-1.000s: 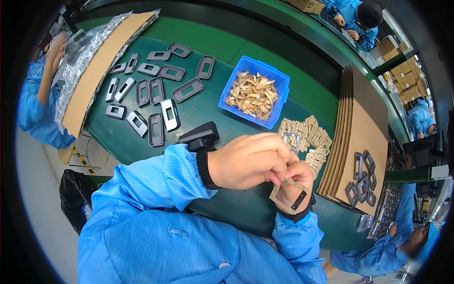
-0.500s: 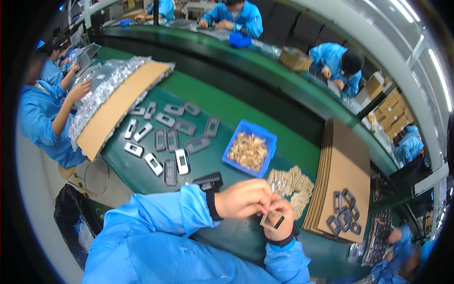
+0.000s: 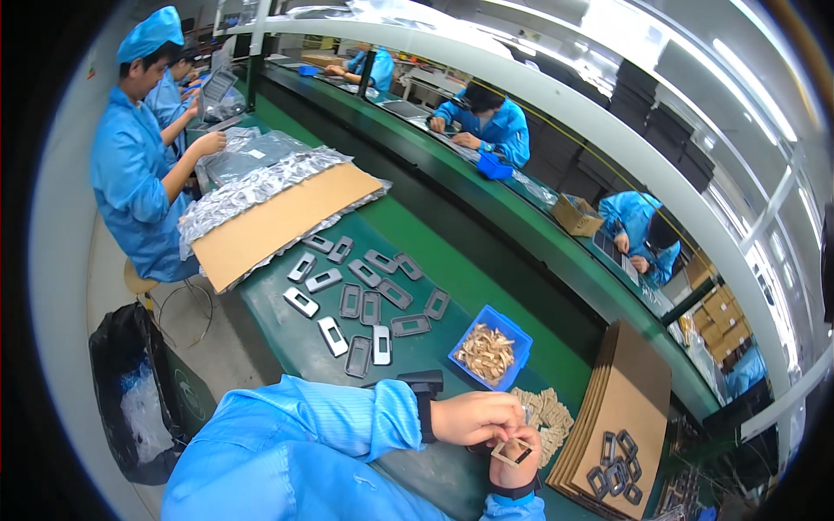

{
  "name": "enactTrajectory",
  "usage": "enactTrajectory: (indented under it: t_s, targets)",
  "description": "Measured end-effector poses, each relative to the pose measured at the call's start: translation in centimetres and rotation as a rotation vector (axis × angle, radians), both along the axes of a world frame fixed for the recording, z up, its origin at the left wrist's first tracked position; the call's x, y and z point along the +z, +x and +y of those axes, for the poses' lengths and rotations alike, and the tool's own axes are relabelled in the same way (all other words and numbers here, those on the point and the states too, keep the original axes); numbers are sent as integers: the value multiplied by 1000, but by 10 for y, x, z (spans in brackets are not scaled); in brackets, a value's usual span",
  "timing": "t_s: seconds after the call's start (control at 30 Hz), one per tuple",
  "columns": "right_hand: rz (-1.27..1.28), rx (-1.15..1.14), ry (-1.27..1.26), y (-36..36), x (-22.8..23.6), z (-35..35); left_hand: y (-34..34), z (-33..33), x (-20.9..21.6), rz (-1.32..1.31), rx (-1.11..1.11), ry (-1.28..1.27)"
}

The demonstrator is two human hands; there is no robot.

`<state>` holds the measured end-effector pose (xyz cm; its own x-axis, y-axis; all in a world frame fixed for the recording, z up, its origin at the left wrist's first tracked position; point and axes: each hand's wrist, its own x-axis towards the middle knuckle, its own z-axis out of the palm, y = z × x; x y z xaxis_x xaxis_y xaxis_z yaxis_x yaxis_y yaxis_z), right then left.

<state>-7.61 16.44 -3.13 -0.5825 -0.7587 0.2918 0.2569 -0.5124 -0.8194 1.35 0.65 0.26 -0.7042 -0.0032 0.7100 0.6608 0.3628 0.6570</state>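
My left hand (image 3: 469, 418) and my right hand (image 3: 517, 469) meet at the near edge of the green table. Between them is a small beige rectangular frame (image 3: 504, 458) with a black strip along one side. My right hand grips the frame from below, while the fingers of my left hand pinch at its upper edge; whether they hold a smaller bit is too small to tell. Just beyond my hands lies a heap of beige pieces (image 3: 549, 415). Farther off stands a blue bin (image 3: 524, 346) of small tan pieces (image 3: 486, 353).
Grey and white rectangular housings (image 3: 370, 307) lie spread left of the bin. Stacked cardboard sheets (image 3: 638, 382) at right carry several dark frames (image 3: 616, 476). A foil-edged cardboard sheet (image 3: 287, 217) lies far left, near a person in blue (image 3: 139, 191). A black bag (image 3: 113, 391) hangs low left.
My view has swung up and to the left, so the table's contents sit differently in the picture. My hands stay together on the small frame.
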Motion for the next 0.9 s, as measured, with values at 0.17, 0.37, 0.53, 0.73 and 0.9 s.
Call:
enactTrajectory:
  t_s: [0.17,0.37,0.53,0.73,0.9]
  targets:
    - [1,4,5,-1,-5,0,-2,-2,-6,-38,-3,-46]
    - [-14,17,31,-3,-6,0,1,-1,-2,3,75,-150]
    - [-48,30,11,-1,-7,3,0,4,-7,67,108,-152]
    - [-34,-75,80,-1,-1,7,-4,12,-12,27,157,-10]
    - [61,-185,30,-10,-7,1,-1,-1,-6,30,320,-80]
